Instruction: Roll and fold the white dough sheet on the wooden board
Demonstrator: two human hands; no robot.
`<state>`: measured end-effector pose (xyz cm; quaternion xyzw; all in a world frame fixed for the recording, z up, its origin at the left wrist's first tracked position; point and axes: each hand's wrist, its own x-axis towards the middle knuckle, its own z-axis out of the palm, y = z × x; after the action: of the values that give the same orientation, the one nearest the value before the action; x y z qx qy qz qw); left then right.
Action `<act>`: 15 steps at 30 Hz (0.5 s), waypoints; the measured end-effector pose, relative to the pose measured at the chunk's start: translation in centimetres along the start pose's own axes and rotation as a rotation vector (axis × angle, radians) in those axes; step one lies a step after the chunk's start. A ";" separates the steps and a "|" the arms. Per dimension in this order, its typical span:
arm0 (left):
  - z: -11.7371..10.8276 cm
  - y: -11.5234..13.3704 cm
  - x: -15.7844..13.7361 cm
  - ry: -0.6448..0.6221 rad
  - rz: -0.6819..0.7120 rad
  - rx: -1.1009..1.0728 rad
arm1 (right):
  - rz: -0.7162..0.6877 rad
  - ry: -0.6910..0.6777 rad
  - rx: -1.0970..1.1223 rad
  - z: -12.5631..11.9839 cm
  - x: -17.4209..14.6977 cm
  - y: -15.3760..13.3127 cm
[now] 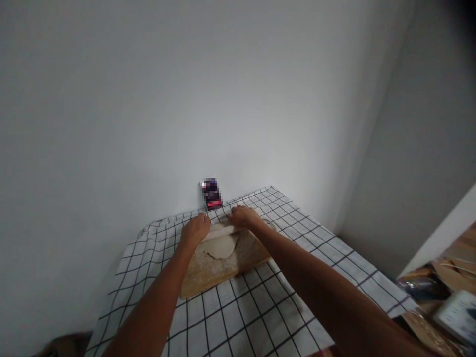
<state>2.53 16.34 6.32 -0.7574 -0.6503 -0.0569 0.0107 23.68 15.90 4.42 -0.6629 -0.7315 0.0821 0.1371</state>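
A pale rolling pin [219,232] lies across a flattened sheet of dough [223,246]. The dough rests on a floured wooden board [208,278], its far part hidden behind the pin and hands. My left hand [196,228] is closed around the pin's left end. Its right end is in the closed fingers of my right hand [243,216]. Both arms stretch forward over the board, and the dough's near edge shows between them.
Under the board is a white cloth with black checks [256,302] on a table. Against the white wall [238,99] leans a phone-like object [211,194], its front pixelated. At lower right, beyond the table edge, sit a white box [459,315] and assorted items.
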 end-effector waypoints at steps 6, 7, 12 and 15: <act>1.1 -0.6 -1.8 0.028 0.015 -0.057 | 0.002 0.079 -0.061 -0.9 -3.5 -1.0; 1.2 -0.6 -2.3 0.039 0.025 -0.055 | -0.002 0.092 -0.077 -1.1 -4.2 -1.1; 1.6 -0.4 -5.7 0.128 0.065 -0.005 | -0.092 0.116 -0.154 -1.6 -8.1 -2.0; 1.5 0.0 -8.2 0.166 0.123 0.036 | -0.037 0.159 -0.118 -1.2 -10.1 -2.6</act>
<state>1.47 8.38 3.96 -0.7884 -0.6002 -0.1072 0.0815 22.45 5.54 5.39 -0.6607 -0.7339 -0.0164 0.1570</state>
